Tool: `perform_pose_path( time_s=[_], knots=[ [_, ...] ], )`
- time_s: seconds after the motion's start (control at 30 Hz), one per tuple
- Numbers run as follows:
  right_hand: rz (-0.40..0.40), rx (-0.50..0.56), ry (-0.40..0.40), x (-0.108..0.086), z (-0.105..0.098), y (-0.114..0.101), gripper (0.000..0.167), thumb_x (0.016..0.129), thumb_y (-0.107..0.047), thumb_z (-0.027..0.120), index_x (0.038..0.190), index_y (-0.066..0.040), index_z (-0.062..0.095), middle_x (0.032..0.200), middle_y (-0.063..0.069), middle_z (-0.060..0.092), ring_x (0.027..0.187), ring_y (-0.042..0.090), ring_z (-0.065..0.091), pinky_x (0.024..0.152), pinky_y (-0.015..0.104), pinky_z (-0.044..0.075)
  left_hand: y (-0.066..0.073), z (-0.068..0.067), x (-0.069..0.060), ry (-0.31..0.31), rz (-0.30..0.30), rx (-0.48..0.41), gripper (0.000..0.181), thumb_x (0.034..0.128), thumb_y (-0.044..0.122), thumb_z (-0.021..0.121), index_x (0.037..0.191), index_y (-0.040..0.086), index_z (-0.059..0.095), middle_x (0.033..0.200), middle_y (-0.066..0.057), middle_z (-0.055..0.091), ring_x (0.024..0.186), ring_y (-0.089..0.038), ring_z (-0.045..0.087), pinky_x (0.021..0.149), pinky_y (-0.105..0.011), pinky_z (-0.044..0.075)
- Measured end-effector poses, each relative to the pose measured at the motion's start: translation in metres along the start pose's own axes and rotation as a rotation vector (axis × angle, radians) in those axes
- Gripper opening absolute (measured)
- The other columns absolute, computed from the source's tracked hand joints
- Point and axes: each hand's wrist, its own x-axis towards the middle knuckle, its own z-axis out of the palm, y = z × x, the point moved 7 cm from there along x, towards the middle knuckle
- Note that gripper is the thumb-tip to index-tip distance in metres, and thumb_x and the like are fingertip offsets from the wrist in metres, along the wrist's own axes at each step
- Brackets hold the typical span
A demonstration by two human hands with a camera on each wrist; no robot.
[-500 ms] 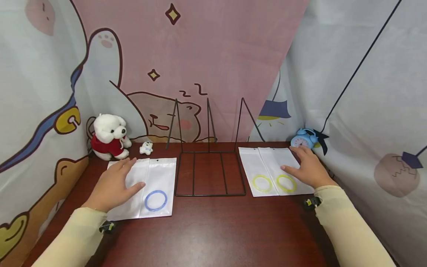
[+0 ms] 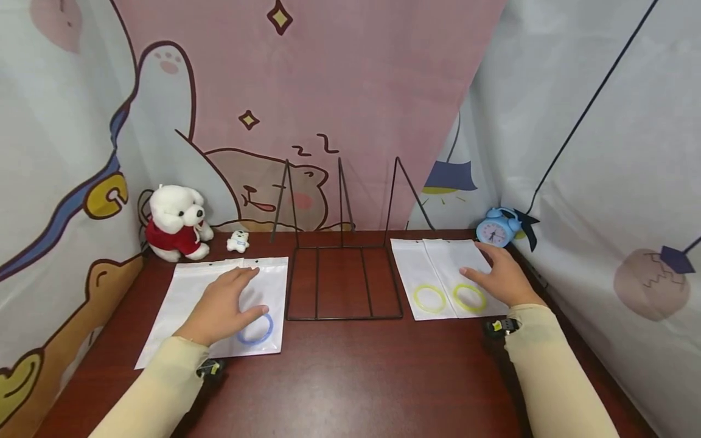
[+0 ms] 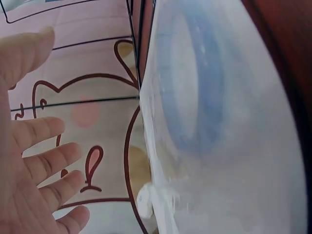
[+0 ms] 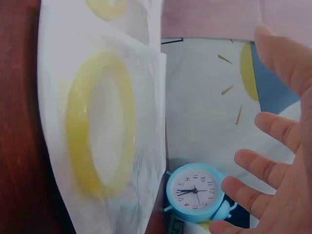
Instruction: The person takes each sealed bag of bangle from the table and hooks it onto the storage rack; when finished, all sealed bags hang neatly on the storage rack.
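Your left hand and right hand — fingers apart, empty — hang above bags, likely laid flat so rings show.

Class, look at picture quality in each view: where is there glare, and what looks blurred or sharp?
Head view: pale glare on the table near the bottom edge; left wrist view: the blue ring soft and blurred; right wrist view: the larger yellow ring soft, the alarm clock sharper.
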Motion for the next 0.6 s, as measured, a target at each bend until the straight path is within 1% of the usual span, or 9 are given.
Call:
perform_pose_path(
  time_s=[0.1,0.2,0.3,0.43,0.6],
  knots=[
    [0.028,0.027,0.003,0.000,0.001,0.005,0.094,0.094,-0.057,0.075,0.158,0.003,0.040,0.159,0.034,0.040,0.147,0.054,0.037,0.116,0.073,0.034,0.004,0.009,0.005,-0.018,0.003,-0.032,0.079,0.0867,0.043,0.082,0.148,0.000,0.057,0.146,-0.024,0.061,0.141,-0.048,0.051,0.114,-0.066,0.041],
    [0.053,0.061,-0.002,0.002,0.004,0.008,0.093,0.095,-0.057,0.073,0.158,0.003,0.040,0.159,0.033,0.041,0.144,0.055,0.041,0.115,0.072,0.036,0.004,0.017,0.009,-0.041,-0.011,-0.061,0.078,0.0873,0.042,0.082,0.149,0.001,0.056,0.148,-0.023,0.060,0.143,-0.048,0.049,0.116,-0.065,0.040],
    [0.071,0.102,0.000,0.003,0.006,0.009,0.092,0.096,-0.055,0.073,0.158,0.004,0.040,0.159,0.032,0.042,0.142,0.056,0.044,0.114,0.071,0.038,0.004,0.025,0.014,-0.062,-0.015,-0.091,0.077,0.0873,0.040,0.083,0.149,0.001,0.056,0.147,-0.023,0.060,0.142,-0.048,0.050,0.116,-0.064,0.041],
    [0.105,0.160,0.018,0.004,0.010,0.012,0.091,0.096,-0.054,0.073,0.159,0.003,0.039,0.159,0.033,0.042,0.142,0.056,0.044,0.114,0.071,0.038,0.006,0.033,0.020,-0.093,-0.013,-0.131,0.075,0.0871,0.037,0.084,0.147,-0.001,0.058,0.146,-0.023,0.060,0.139,-0.046,0.053,0.115,-0.062,0.043],
    [0.165,0.225,0.046,0.003,0.013,0.016,0.093,0.096,-0.056,0.072,0.161,0.001,0.036,0.160,0.032,0.041,0.145,0.056,0.041,0.116,0.071,0.036,0.010,0.041,0.027,-0.118,-0.010,-0.168,0.072,0.0875,0.037,0.083,0.144,-0.002,0.060,0.143,-0.025,0.062,0.137,-0.048,0.053,0.115,-0.062,0.043]
  ],
)
